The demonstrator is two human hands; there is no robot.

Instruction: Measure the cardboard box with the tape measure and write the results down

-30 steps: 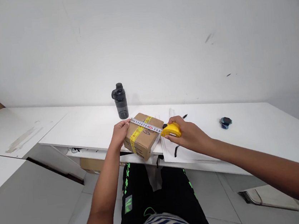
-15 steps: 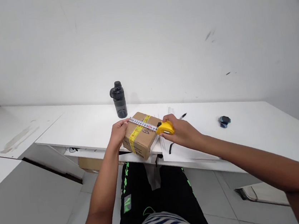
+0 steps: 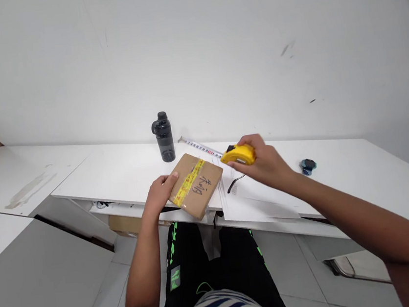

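So, going left to right: the white surface (image 3: 118, 173) runs across the middle of the frame. The left hand (image 3: 160, 194), just left of centre, is gripping the box (image 3: 199, 196) by its left side, thumb over the top, other fingers mostly hidden. Good call imo, since the box sits mid-frame with its near corner poking out past the surface's front edge. Can't tell if it's flat or tipped. I'd press lightly and steer clear of denting the cardboard.

A dark bottle (image 3: 165, 140) stands behind it, a bit left of centre, so mind that when swinging anything around. The metal blade (image 3: 203, 148) is out, hook end toward upper left, beyond the box and apart from it. It looks like the sort of strip that buckles if you twist it, so I'd move it slowly, numbers facing up, lined up with whichever edge it's meant to follow.

Right of centre, the right hand (image 3: 266, 163) is wrapped around the yellow tape measure (image 3: 239, 155). Firm grip, nice; I'd mind the thumb, a blade that slips back could sting. Papers (image 3: 264, 206) lie below that hand, with a watch (image 3: 308, 166) further right.
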